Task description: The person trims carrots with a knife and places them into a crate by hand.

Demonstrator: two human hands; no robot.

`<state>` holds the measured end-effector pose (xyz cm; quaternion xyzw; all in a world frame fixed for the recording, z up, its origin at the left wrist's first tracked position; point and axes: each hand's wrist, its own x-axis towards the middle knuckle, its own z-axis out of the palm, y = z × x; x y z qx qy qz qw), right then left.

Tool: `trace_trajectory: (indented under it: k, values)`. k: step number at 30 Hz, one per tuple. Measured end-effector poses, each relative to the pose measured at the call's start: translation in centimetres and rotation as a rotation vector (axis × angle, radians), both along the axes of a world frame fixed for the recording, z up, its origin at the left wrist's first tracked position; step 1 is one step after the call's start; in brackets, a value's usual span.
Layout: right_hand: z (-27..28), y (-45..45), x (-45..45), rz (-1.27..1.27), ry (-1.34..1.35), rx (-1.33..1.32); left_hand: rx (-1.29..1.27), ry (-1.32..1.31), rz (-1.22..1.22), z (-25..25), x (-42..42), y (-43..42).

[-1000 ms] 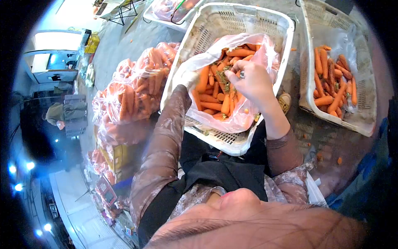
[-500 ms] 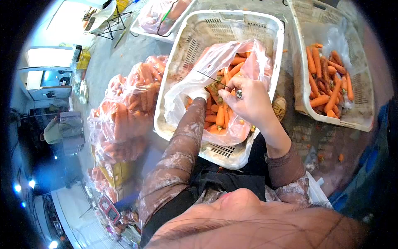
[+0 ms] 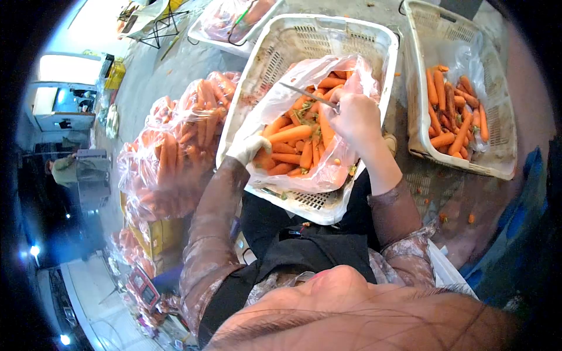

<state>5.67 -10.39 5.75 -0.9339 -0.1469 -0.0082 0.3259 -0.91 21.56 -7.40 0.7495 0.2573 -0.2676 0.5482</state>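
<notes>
My left hand (image 3: 250,148), in a whitish glove, is at the left edge of an open plastic bag (image 3: 342,171). Its fingers curl round a carrot (image 3: 264,159), mostly covered by the glove. Another carrot (image 3: 290,134) lies just beyond the fingertips, pointing right. In my bare right hand (image 3: 357,117) is a thin knife (image 3: 307,95), its blade pointing left above the bag. Several loose carrots and bits of green top fill the bag, which sits inside a white plastic crate (image 3: 393,64) in front of me.
To the right stands another crate (image 3: 509,167) with carrots and clear plastic. Filled carrot bags (image 3: 158,169) are piled at the left. A white tub (image 3: 202,36) holding a bag is at the top. A red-framed scale (image 3: 143,286) sits lower left. Carrot scraps (image 3: 443,218) dot the floor.
My left hand has moved left from deep among the carrots to the bag's edge. My right hand has risen slightly to the right, and the knife blade now shows more fully.
</notes>
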Motion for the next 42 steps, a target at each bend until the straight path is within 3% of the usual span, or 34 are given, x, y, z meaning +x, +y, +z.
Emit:
trace_trajectory:
  k: [2, 4, 6, 8, 9, 10, 12, 13, 15, 17, 20, 22, 23, 25, 28, 29, 33, 42]
  values:
    - [-1.0, 0.1, 0.6, 0.014, -0.005, 0.033, -0.326, -0.011, -0.048, 4.3, -3.4, -2.1]
    - [-1.6, 0.1, 1.0, 0.009, 0.045, 0.095, -0.65, -0.218, 0.067, 6.5, -6.3, -5.1]
    - [-1.9, 0.5, 0.9, 0.039, -0.016, 0.158, -0.65, -0.339, 0.185, 6.0, -8.4, -6.7]
    - [-2.1, 1.1, 0.5, 0.194, 0.245, 0.593, -0.669, -0.503, 0.236, 5.3, -9.5, -8.6]
    - [-1.4, 1.7, -0.8, 0.111, 0.389, 0.692, -0.591, -0.615, 0.246, 6.2, -9.8, -10.2]
    - [-1.1, 2.4, -1.9, 0.132, 0.367, 0.669, -0.513, -0.723, 0.257, 7.3, -10.2, -11.7]
    - [-1.9, 3.5, -3.3, 0.19, 0.585, 0.963, -0.463, -0.758, 0.219, 7.7, -10.9, -13.2]
    - [-2.3, 3.6, -3.3, 0.205, 0.575, 0.943, -0.563, -0.718, 0.235, 7.4, -11.4, -13.6]
    - [-2.8, 3.8, -3.4, 0.304, 0.813, 1.064, -0.669, -0.689, 0.26, 7.6, -11.9, -14.2]
    - [-2.5, 4.4, -4.8, 0.331, 0.788, 1.017, -0.749, -0.557, 0.294, 9.5, -12.4, -15.4]
    - [-3.4, 5.1, -5.1, 0.321, 0.7, 0.783, -0.57, -0.613, 0.249, 6.8, -11.3, -15.7]
    - [-2.9, 4.9, -4.5, 0.436, 0.004, 0.261, -0.48, -0.696, 0.332, 6.1, -11.1, -15.7]
    - [-2.3, 3.9, -3.8, 0.357, 0.047, 0.183, -0.418, -0.666, 0.336, 5.8, -10.9, -15.3]
    - [-1.9, 2.7, -3.2, 0.256, -0.111, 0.225, -0.304, -0.493, 0.389, 7.6, -11.2, -14.7]
    - [-1.9, 2.6, -3.6, 0.235, -0.275, 0.14, -0.126, -0.875, 0.398, 4.0, -10.6, -13.2]
    - [-1.8, 2.7, -3.9, 0.274, -0.345, 0.069, -0.125, -0.871, 0.388, 3.3, -10.7, -12.7]
    - [-3.4, 4.0, -3.8, 0.381, -0.388, 0.027, -0.123, -0.81, 0.344, 5.3, -11.4, -12.7]
    - [-3.9, 4.8, -3.8, 0.308, -0.282, -0.111, 0.03, -0.889, 0.212, 4.4, -11.4, -12.1]
